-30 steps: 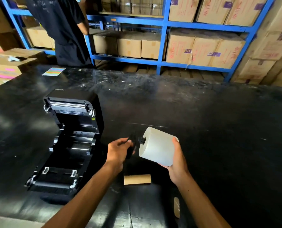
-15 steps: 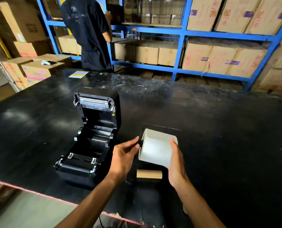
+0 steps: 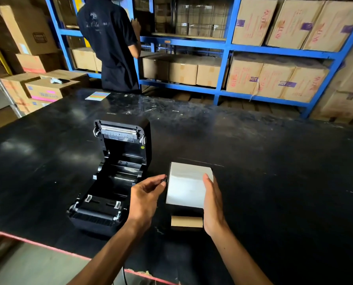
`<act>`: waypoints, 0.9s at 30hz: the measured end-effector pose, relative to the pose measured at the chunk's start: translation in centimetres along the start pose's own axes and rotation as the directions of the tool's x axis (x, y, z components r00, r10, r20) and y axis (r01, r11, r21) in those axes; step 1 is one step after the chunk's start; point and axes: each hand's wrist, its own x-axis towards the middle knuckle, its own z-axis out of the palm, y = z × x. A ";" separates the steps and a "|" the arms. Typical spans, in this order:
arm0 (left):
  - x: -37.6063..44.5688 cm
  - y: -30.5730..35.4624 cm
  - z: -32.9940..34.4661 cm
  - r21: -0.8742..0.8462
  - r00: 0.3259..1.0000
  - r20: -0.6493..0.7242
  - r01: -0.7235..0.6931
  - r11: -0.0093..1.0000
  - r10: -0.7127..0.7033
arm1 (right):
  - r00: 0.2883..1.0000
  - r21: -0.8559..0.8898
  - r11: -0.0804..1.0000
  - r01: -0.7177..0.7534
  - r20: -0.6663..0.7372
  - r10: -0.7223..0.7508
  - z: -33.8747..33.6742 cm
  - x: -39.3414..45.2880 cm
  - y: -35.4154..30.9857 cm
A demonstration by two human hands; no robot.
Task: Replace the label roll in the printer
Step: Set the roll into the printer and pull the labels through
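A black label printer (image 3: 112,182) stands on the black table with its lid swung up and its roll bay bare. To its right I hold a full white label roll (image 3: 187,187) just above the table. My right hand (image 3: 213,204) presses flat against the roll's right end. My left hand (image 3: 144,198) pinches the small black spindle end (image 3: 163,182) that sticks out of the roll's left side. A bare brown cardboard core (image 3: 187,221) lies on the table right below the roll, between my wrists.
The black table (image 3: 274,182) has a red-trimmed near edge (image 3: 38,244). A striped colour card (image 3: 97,96) lies at its far side. A person in a dark shirt (image 3: 112,44) stands behind the table at blue shelving (image 3: 223,48) filled with cardboard boxes. More boxes (image 3: 48,89) are stacked at the left.
The roll has turned from showing its round end to lying square between my hands, lower and nearer the printer. My left fingers have closed on the spindle end. The view has shifted left.
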 end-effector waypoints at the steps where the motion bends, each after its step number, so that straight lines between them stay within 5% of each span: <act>1: 0.2 0.0 -0.4 -0.003 1.000 -0.012 0.001 1.000 -0.002 | 1.000 -0.008 1.000 0.005 0.000 -0.005 0.5 0.0 0.0; 9: 1.7 3.4 -4.3 -0.082 0.997 -0.031 0.066 0.994 -0.069 | 0.995 -0.065 0.993 0.101 0.011 -0.101 6.9 0.4 1.0; 17: 7.8 4.4 -12.1 0.021 0.991 -0.092 0.102 0.995 -0.099 | 0.992 -0.030 0.993 0.113 0.052 -0.111 16.7 0.7 3.3; 22: 11.0 4.4 -16.1 0.053 0.960 0.008 0.279 0.959 -0.280 | 0.993 -0.067 0.991 0.115 -0.011 -0.116 21.8 0.5 4.8; 27: 12.4 3.8 -18.8 0.059 0.960 0.088 0.262 0.963 -0.266 | 0.991 -0.109 0.988 0.110 -0.070 -0.118 24.2 -0.1 6.2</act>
